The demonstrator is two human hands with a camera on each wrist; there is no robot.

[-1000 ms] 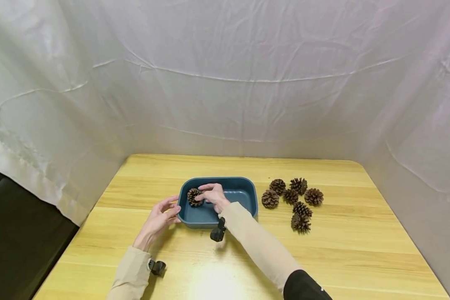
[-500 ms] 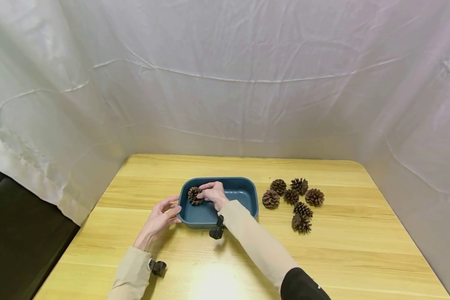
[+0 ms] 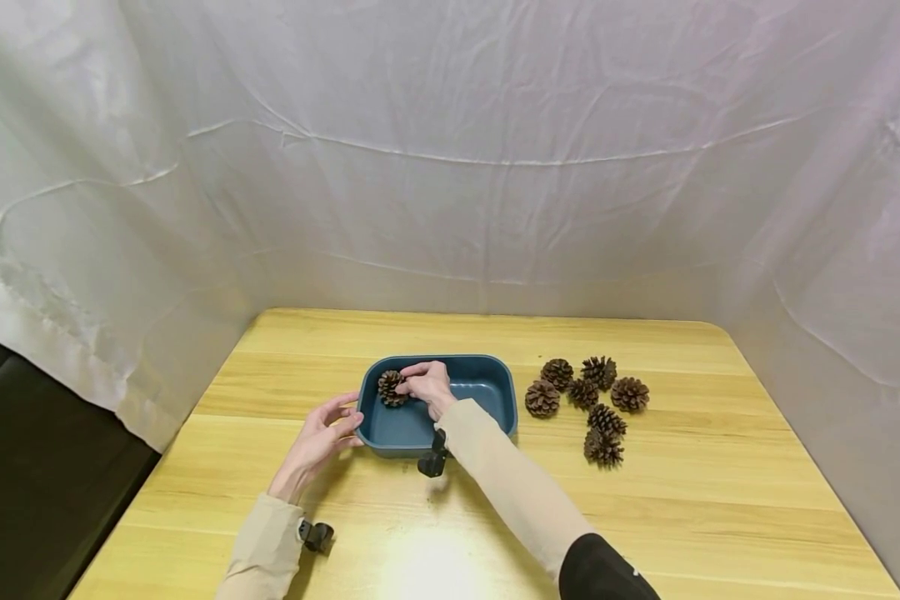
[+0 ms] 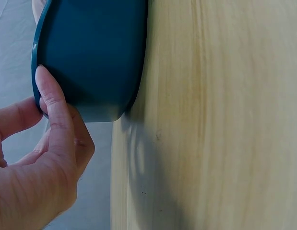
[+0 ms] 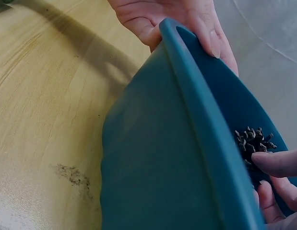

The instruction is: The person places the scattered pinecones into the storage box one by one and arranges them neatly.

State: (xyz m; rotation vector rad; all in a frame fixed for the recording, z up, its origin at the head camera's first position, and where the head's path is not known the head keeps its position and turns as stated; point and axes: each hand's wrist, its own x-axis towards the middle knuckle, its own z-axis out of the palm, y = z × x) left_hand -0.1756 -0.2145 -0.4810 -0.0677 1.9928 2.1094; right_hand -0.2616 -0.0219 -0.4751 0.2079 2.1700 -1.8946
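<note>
A dark blue rectangular tub (image 3: 437, 451) with rounded corners sits on the table. My left hand (image 3: 318, 442) pinches its left end by the rim, as the left wrist view confirms with the tub wall (image 4: 95, 52) between thumb and fingers. Inside, my right hand (image 3: 429, 388) holds a brown pine cone (image 3: 390, 388) near the back left corner. The right wrist view shows a thumb against that pine cone (image 5: 253, 143), but the tub's side partly covers the fingers.
Several loose pine cones (image 3: 542, 399) lie on the wooden table (image 3: 690, 467) to the right of the tub. A pale cloth (image 3: 480, 208) hangs behind and along the sides. Something black (image 3: 45, 467) stands past the left edge.
The pine cone and my right hand have shifted slightly toward the back of the tub. My left hand and the tub stay where they were.
</note>
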